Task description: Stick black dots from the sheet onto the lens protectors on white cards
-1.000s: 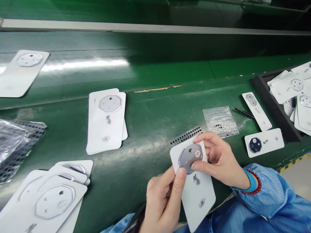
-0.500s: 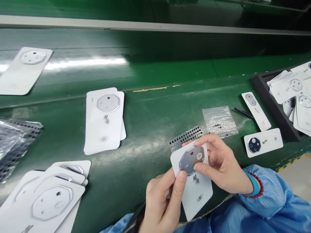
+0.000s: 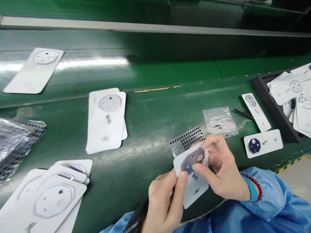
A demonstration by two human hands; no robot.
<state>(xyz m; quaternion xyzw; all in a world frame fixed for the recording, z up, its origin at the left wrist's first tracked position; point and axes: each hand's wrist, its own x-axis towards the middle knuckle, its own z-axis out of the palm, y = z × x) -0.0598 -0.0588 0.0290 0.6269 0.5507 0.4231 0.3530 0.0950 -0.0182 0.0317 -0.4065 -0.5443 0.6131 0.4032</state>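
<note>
Both hands hold one white phone back cover (image 3: 198, 189) above the near edge of the green belt (image 3: 150, 110). My left hand (image 3: 165, 200) pinches its lower left side, thumb at the rim of the grey octagonal camera plate (image 3: 193, 159). My right hand (image 3: 218, 168) grips the top right corner, its thumb pressing on the plate's lower edge. A clear sheet with rows of small black rings (image 3: 186, 139) lies just beyond the cover.
A stack of white covers (image 3: 105, 124) lies mid-left, another pile (image 3: 48, 197) at the near left, one cover (image 3: 34, 71) far left. Bubble wrap (image 3: 220, 121), black tweezers (image 3: 244, 113), two covers (image 3: 263, 143) and a black tray of covers (image 3: 291, 97) sit right. Bagged parts (image 3: 14, 142) left.
The cover has tilted further away from me and risen slightly, so it looks shorter. My right fingers have shifted along its top edge. The view has panned a little.
</note>
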